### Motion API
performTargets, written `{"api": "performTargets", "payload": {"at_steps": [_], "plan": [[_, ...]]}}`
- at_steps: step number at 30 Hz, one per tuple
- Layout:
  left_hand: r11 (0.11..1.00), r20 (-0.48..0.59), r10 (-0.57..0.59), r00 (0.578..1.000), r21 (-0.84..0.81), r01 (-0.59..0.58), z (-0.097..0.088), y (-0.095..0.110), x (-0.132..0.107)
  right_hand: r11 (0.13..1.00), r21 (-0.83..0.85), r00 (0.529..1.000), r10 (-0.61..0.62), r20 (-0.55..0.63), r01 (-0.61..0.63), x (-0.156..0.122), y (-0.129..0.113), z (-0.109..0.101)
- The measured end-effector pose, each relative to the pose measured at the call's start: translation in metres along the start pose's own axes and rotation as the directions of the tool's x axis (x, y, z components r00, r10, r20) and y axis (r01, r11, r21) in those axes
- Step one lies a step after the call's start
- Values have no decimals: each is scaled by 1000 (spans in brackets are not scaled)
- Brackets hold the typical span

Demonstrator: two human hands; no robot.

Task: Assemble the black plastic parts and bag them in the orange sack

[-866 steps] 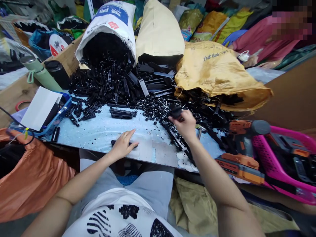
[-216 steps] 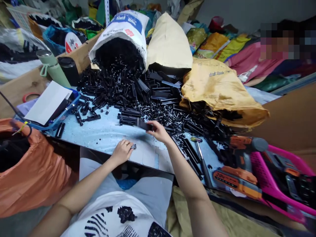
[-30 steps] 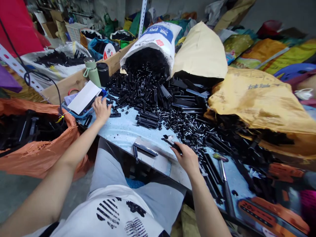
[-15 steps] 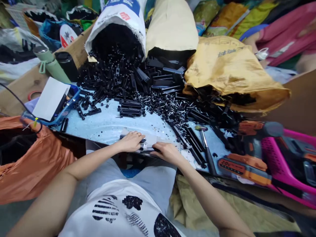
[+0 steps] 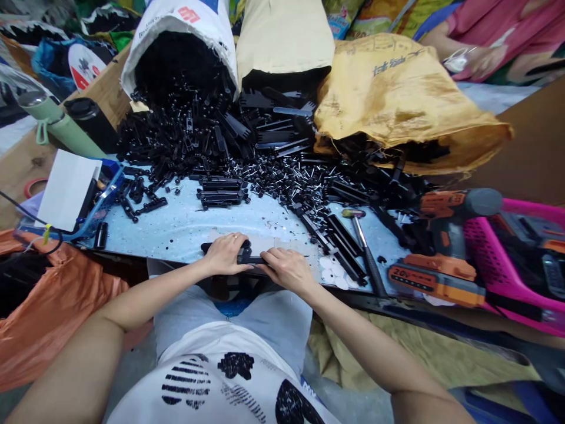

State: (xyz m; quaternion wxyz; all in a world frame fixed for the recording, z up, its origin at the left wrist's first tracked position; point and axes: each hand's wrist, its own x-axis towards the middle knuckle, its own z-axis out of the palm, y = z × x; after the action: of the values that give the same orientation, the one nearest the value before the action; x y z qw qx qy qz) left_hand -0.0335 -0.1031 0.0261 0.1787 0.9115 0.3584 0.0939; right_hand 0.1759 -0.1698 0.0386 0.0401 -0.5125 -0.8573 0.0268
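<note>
At the front edge of the blue work surface [image 5: 176, 227], my left hand [image 5: 227, 254] is closed around a black plastic part [image 5: 244, 252]. One end of the part sticks out left of the hand, the other end right of it. My right hand [image 5: 286, 270] is closed just beside it, its fingertips against the part's right end. A thin dark tip shows past the right knuckles; I cannot make out whether it belongs to the same part. Under both hands lies a grey pad [image 5: 282, 241]. White round discs [image 5: 332, 271] lie right of my right hand.
Behind lie heaps of black parts [image 5: 176, 141] and loose screws [image 5: 286, 176], spilling from white [image 5: 185, 23], cream [image 5: 286, 35] and yellow [image 5: 388, 88] sacks. A stack of black parts [image 5: 223, 192], a hammer [image 5: 368, 253], a cordless drill [image 5: 445, 253] and a pink basket [image 5: 521, 235] stand near. A co-worker's hand [image 5: 485, 59] shows.
The view has shifted, so the scene sits further left and higher. My hands have drawn closer together, and the black part now shows between them where pale pieces showed before.
</note>
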Motion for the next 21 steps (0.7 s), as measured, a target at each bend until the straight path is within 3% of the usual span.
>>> {"api": "performTargets", "payload": {"at_steps": [4,12,16,21], "plan": [[998,-105,49,993,-25,-52,3,-5,-6,992,-117,998,-55,-31,51,5,-7,-17],[991,-215,108,971,-48,-121,3,-9,-9,972,-163,985,-159,60,167,22,-3,-45],[993,-202,100,974,-49,-112,3,-9,-8,973,-148,982,-164,94,176,23,-1,-47],[999,-158,29,987,-38,-35,7,-1,-5,985,-138,995,-102,14,103,21,3,-34]]}}
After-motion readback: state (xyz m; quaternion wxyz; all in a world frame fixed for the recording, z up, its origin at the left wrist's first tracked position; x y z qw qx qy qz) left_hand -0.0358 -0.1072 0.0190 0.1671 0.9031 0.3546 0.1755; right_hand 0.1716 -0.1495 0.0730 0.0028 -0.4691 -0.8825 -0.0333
